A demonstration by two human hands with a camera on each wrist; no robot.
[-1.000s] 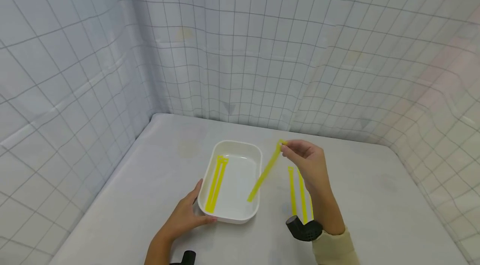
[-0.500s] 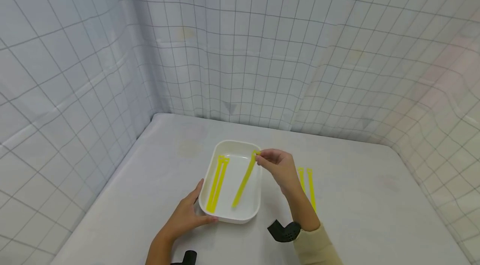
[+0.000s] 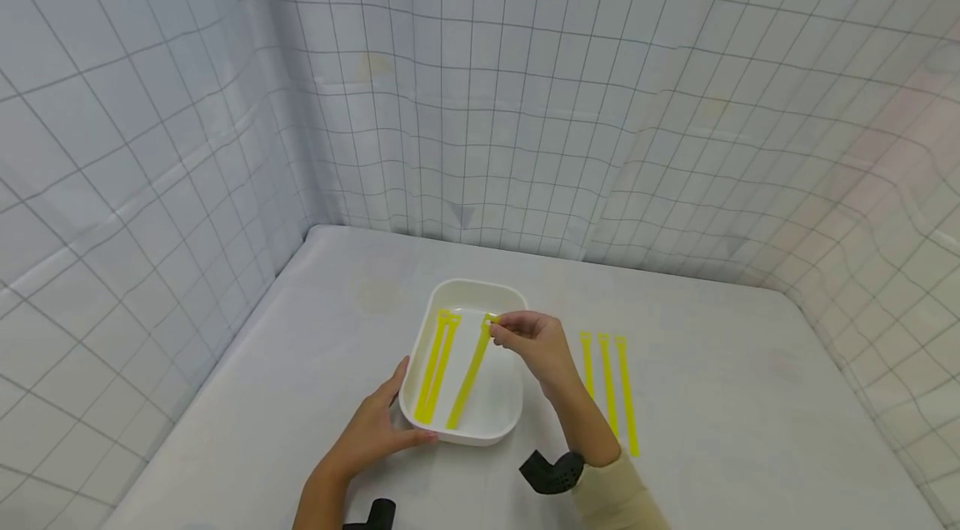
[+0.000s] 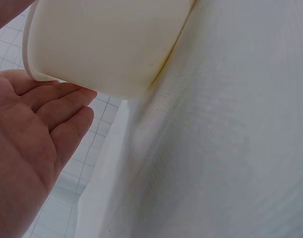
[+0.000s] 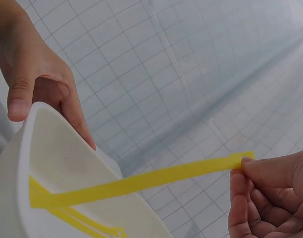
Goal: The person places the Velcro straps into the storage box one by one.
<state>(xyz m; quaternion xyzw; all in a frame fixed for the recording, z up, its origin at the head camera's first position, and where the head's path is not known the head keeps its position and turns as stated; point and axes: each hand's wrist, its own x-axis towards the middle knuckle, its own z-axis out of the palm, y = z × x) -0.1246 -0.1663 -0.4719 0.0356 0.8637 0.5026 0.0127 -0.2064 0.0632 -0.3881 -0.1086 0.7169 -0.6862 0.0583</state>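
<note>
The right hand [image 3: 540, 347] pinches one end of a flat yellow strip [image 3: 470, 373] slanting into a white, round-cornered tray [image 3: 491, 398]. The left hand [image 3: 377, 427], thumb spread from its fingers, grips the tray's near-left corner.

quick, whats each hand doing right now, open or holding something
Left hand: holding the near-left corner of the white tray between thumb and fingers.
Right hand: closed, pinching one end of a yellow strip.
</note>
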